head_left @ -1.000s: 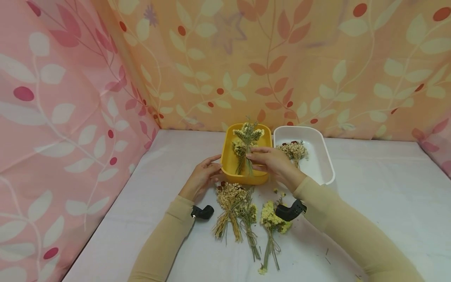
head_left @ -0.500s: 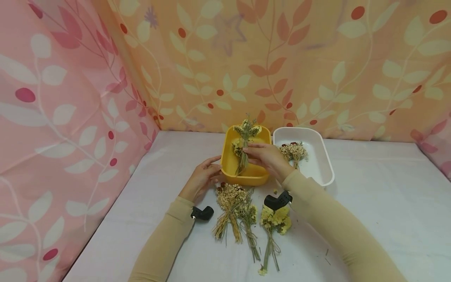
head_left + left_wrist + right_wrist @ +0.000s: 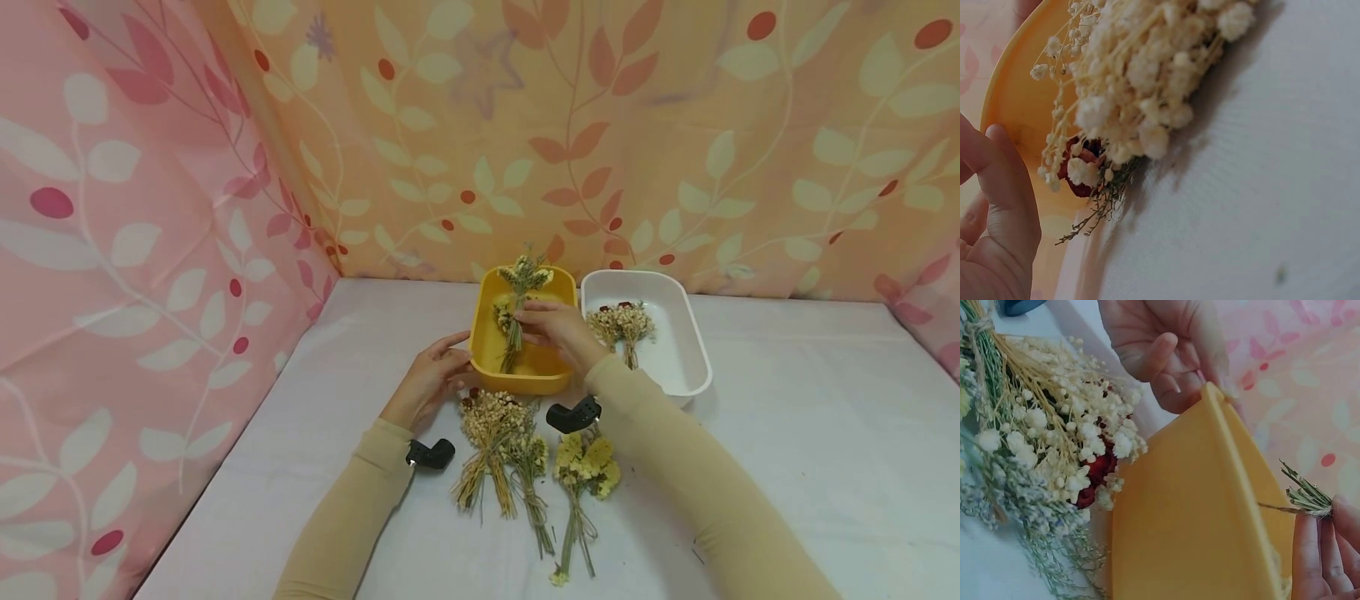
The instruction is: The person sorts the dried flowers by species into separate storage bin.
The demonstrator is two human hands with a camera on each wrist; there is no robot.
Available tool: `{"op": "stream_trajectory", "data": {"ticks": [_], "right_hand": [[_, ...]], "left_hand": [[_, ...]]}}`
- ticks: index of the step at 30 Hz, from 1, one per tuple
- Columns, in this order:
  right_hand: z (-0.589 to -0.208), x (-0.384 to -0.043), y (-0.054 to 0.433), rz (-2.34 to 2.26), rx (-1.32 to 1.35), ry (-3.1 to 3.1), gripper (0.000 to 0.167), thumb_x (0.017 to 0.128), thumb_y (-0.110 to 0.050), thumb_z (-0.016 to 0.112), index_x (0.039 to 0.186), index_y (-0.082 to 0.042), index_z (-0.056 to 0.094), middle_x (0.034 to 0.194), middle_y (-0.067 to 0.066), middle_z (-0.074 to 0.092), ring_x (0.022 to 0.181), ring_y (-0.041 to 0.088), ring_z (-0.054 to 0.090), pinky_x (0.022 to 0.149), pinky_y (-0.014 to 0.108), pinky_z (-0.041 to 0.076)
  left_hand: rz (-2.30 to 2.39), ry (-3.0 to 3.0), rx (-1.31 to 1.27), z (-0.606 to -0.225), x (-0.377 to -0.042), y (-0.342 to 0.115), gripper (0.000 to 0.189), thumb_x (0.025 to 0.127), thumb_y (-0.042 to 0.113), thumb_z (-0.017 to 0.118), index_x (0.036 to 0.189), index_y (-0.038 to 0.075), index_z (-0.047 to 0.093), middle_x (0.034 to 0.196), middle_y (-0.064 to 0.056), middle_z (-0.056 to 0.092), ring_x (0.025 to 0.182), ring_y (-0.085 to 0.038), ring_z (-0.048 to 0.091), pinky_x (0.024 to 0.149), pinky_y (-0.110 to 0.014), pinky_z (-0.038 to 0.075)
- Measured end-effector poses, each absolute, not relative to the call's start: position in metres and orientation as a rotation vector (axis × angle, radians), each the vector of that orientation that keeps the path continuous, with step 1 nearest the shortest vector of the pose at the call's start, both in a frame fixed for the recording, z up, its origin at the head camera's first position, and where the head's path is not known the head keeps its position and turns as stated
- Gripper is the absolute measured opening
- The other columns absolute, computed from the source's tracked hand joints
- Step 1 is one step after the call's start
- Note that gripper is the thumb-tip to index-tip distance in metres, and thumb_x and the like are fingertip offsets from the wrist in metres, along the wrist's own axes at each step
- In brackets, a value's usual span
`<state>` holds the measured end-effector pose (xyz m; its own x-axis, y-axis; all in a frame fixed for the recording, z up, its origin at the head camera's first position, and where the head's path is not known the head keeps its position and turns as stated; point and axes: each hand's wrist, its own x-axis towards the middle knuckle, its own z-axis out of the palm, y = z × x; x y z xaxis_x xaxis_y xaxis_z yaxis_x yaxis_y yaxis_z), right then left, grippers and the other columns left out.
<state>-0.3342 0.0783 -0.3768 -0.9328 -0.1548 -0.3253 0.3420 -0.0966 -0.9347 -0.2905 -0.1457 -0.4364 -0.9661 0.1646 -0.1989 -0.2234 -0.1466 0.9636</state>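
Note:
My right hand [image 3: 557, 327] pinches a small dried flower bouquet [image 3: 522, 283] by its stems, over the yellow tray [image 3: 558, 385]. In the right wrist view, twine binds the cut stem ends [image 3: 1310, 499] at the fingertips. Pale yellow blooms spread at its top, and another yellow bunch [image 3: 501, 315] lies in the tray partly behind it. My left hand [image 3: 431, 375] holds the tray at its front left corner, thumb and fingers on the rim. Near that corner lies a cream bouquet [image 3: 491, 417] with dark red roses.
A white tray [image 3: 697, 333] stands right of the yellow one, holding cream bunches [image 3: 632, 323]. In front lie a slim bouquet [image 3: 534, 500] and a yellow bouquet [image 3: 585, 467] tied with twine. A patterned cloth [image 3: 420, 167] rises behind the table. Stem scraps [image 3: 698, 553] lie at right.
My right hand has moved left and slightly forward with the bouquet, now further over the yellow tray's left half. My left hand has stayed at the tray's corner.

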Motion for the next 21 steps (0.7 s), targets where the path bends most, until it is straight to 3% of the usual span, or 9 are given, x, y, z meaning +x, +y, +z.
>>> {"op": "stream_trajectory", "data": {"ticks": [8, 21], "right_hand": [[-0.393, -0.343, 0.070, -2.111, 0.246, 1.834, 0.049, 0.095, -0.007, 0.066, 0.143, -0.003, 0.053, 0.138, 0.015, 0.058, 0.071, 0.004, 0.068, 0.067, 0.018, 0.059], [-0.402, -0.345, 0.065, -2.092, 0.301, 1.849, 0.048, 0.093, -0.008, 0.069, 0.139, -0.007, 0.057, 0.138, 0.015, 0.060, 0.073, 0.005, 0.069, 0.075, 0.022, 0.060]], "left_hand": [[2.200, 1.856, -0.076, -0.437, -0.291, -0.146, 0.048, 0.100, 0.013, 0.059, 0.147, 0.017, 0.049, 0.098, 0.001, 0.061, 0.078, -0.006, 0.062, 0.057, -0.016, 0.050], [2.188, 1.862, -0.064, -0.435, -0.291, -0.147, 0.048, 0.101, 0.013, 0.059, 0.147, 0.017, 0.049, 0.098, 0.001, 0.061, 0.077, -0.006, 0.063, 0.057, -0.015, 0.050]]}}
